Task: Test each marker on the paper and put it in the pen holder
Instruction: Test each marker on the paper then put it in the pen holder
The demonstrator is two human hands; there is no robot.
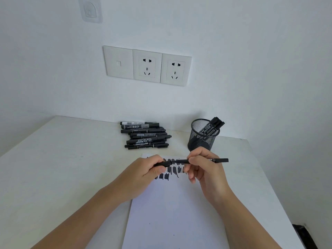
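Black marker (pixel 181 161), black-scribbled white paper (pixel 172 212)

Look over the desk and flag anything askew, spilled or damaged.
Nothing stands out. The holder stands upright with markers leaning inside, the pile lies neatly stacked, and the ink on the paper is just test strokes.

Forearms extended — left hand (pixel 149 170) and right hand (pixel 204 170) curled, close together.

A plain home or office desk corner: white table (pixel 71 150), wall sockets (pixel 147 66), mesh pen holder (pixel 203 137).
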